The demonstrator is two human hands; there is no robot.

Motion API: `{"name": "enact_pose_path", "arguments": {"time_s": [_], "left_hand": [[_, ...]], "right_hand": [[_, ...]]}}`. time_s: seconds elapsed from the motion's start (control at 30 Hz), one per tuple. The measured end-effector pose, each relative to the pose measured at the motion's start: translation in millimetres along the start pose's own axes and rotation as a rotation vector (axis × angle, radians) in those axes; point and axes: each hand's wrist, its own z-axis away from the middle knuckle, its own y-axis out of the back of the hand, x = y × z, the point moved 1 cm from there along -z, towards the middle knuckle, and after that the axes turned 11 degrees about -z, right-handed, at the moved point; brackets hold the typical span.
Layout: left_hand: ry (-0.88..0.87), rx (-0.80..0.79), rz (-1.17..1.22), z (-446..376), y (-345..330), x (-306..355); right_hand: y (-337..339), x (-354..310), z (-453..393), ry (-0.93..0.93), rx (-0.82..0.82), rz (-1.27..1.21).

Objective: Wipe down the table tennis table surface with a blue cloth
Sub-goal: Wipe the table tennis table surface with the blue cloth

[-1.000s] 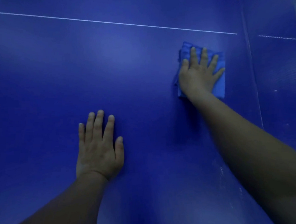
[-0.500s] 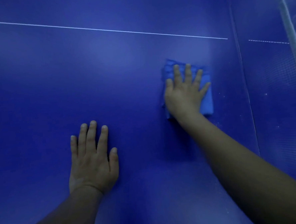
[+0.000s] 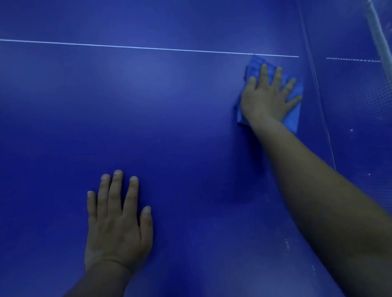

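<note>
Blue cloth (image 3: 291,117) pushed back up to white line (image 3: 138,47), right hand (image 3: 265,98) flat

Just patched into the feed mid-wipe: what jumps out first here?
The right hand, far right, presses flat with spread fingers on the blue cloth, just below the thin white line crossing the table tennis table. The left hand rests flat on bare surface, lower left. The net edges the top right.
</note>
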Motion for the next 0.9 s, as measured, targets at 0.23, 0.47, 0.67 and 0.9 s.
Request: {"name": "enact_pose_path", "arguments": {"time_s": [0.23, 0.47, 0.67, 0.9], "left_hand": [[0.002, -0.008, -0.014, -0.5, 0.1, -0.5], [0.004, -0.010, -0.002, -0.6, 1.8, -1.1], [0.002, -0.023, 0.016, -0.5, 2.1, -0.4], [0.005, -0.018, 0.021, -0.7, 3.1, 0.8]], "right_hand": [[-43.5, -81.1, 64.6, 0.503, -0.173, 0.066], [10.6, -2.7, -42.5, 0.422, -0.131, 0.114], [29.7, 128.1, 102.5, 1.260, -0.329, 0.234], [21.1, 79.3, 22.6, 1.342, -0.300, 0.291]]}}
